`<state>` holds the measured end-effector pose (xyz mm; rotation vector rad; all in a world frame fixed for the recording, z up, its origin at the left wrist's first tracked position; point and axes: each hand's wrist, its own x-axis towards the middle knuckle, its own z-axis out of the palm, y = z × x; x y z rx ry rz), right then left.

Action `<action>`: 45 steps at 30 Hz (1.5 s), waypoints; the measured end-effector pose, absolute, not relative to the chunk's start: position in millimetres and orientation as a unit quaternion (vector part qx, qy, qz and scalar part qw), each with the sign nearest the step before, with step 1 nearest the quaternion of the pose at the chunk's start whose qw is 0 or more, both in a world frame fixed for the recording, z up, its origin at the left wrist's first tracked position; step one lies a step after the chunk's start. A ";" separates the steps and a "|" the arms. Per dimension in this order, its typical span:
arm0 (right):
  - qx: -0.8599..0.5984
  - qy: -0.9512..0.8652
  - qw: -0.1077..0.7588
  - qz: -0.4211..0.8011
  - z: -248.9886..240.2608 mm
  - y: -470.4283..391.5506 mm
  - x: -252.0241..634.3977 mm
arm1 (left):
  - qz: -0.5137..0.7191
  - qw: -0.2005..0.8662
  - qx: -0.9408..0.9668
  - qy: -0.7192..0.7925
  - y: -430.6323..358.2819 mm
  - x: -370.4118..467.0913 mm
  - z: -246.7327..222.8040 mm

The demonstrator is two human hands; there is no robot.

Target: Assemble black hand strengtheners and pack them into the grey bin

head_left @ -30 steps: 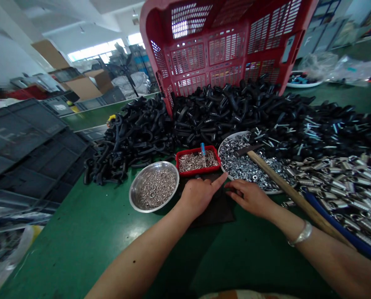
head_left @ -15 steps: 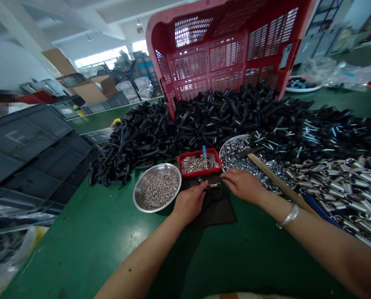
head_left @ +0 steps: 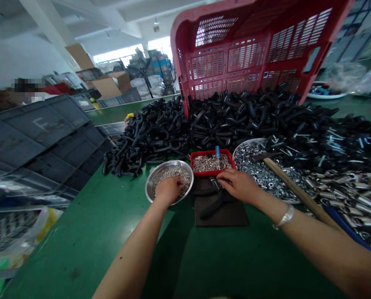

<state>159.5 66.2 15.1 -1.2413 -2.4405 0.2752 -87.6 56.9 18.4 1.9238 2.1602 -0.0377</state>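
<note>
My left hand [head_left: 170,190] is inside the steel bowl [head_left: 148,192], its fingers curled down among small metal rings [head_left: 185,174]. Whatever lies between those fingertips is hidden. On a dark mat [head_left: 223,218] lies a curved black plastic handle [head_left: 211,207] with a shiny metal fitting [head_left: 216,183] at its upper end. My right hand [head_left: 237,185] has its thumb and fingers pinched at that fitting. Just behind the mat stands a red tray [head_left: 206,173] of small metal pins, with a blue-handled screwdriver [head_left: 217,151] upright in it.
Black plastic handles [head_left: 160,131] are heaped across the back, below a tilted red crate [head_left: 229,89]. A hammer [head_left: 285,182] lies over a dish of metal pieces [head_left: 257,166] on the right. Metal springs [head_left: 344,195] pile up beyond it. Grey crates [head_left: 45,133] stand left.
My left hand has left the handle on the mat and reached left into the bowl. My right hand has come in to the metal fitting. The view has shifted left.
</note>
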 end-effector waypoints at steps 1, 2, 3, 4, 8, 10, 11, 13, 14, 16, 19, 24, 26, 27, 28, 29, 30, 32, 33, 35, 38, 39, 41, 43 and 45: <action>-0.448 -0.865 0.203 0.101 13.3 62.8 167.3 | 0.004 0.119 0.654 0.747 56.9 -87.6 16.6; -0.453 -0.861 0.208 0.103 11.9 59.0 175.6 | 0.017 0.116 0.649 0.752 57.1 -87.7 15.1; -0.458 -0.858 0.208 0.106 10.9 55.1 184.0 | 0.025 0.114 0.645 0.755 57.5 -88.1 13.8; -0.463 -0.855 0.206 0.111 10.0 51.1 192.3 | 0.026 0.116 0.643 0.757 58.2 -89.0 12.7; -0.475 -0.846 0.202 0.131 6.9 33.5 220.0 | 0.005 0.116 0.626 0.771 60.1 -94.3 12.1; -0.481 -0.840 0.210 0.138 5.2 24.1 230.8 | 0.020 0.098 0.613 0.783 58.0 -92.3 15.9; -0.485 -0.836 0.215 0.140 4.3 19.5 235.9 | 0.042 0.089 0.613 0.784 56.0 -88.4 18.6; -0.489 -0.829 0.227 0.145 2.3 11.2 245.6 | 0.109 0.092 0.648 0.748 50.4 -73.8 23.6; -0.491 -0.826 0.232 0.148 1.3 7.6 250.2 | 0.144 0.104 0.680 0.711 47.3 -63.4 25.0; -0.498 -0.819 0.241 0.148 -1.0 1.6 258.4 | 0.190 0.141 0.755 0.612 41.5 -39.2 23.9; -0.508 -0.812 0.250 0.142 -4.0 -5.0 266.6 | 0.185 0.152 0.798 0.552 36.1 -7.1 13.8; -0.506 -0.813 0.252 0.143 -7.7 -10.4 271.1 | 0.152 0.118 0.815 0.547 35.6 9.6 -1.2; -0.507 -0.810 0.255 0.146 -8.1 -10.7 271.1 | 0.144 0.099 0.826 0.536 36.4 8.7 -2.0; -0.508 -0.809 0.256 0.150 -8.1 -10.5 270.8 | 0.137 0.091 0.833 0.528 36.7 8.0 -1.8; -0.508 -0.808 0.256 0.154 -7.9 -10.3 270.5 | 0.130 0.085 0.839 0.522 37.0 7.5 -1.5; -0.508 -0.806 0.259 0.158 -7.6 -9.9 270.2 | 0.124 0.082 0.843 0.518 37.2 7.0 -1.3; -0.507 -0.805 0.262 0.160 -7.3 -9.6 270.2 | 0.120 0.080 0.845 0.516 37.2 6.7 -1.4; -0.509 -0.802 0.268 0.158 -6.5 -9.1 271.7 | 0.116 0.077 0.847 0.513 36.6 6.4 -2.4; -0.512 -0.802 0.268 0.152 -6.0 -9.1 273.4 | 0.114 0.070 0.849 0.512 36.0 6.6 -3.2; -0.515 -0.807 0.261 0.127 -4.7 -9.7 279.3 | 0.105 0.048 0.853 0.510 34.1 7.6 -4.6; -0.555 -0.798 0.234 0.023 -2.6 -12.0 292.0 | 0.085 0.013 0.853 0.516 30.4 9.8 -4.3; -0.581 -0.785 0.213 -0.027 -2.1 -12.9 296.4 | 0.077 0.007 0.854 0.514 29.1 10.3 -3.4; -0.629 -0.757 0.143 -0.104 -1.9 -14.0 304.4 | 0.063 0.002 0.861 0.504 26.5 10.4 -1.4; -0.650 -0.745 0.070 -0.133 -3.1 -13.6 310.8 | 0.062 0.000 0.866 0.496 24.3 8.7 -0.6; -0.659 -0.739 0.031 -0.135 -5.2 -11.2 315.8 | 0.084 0.003 0.863 0.498 23.0 5.3 -2.4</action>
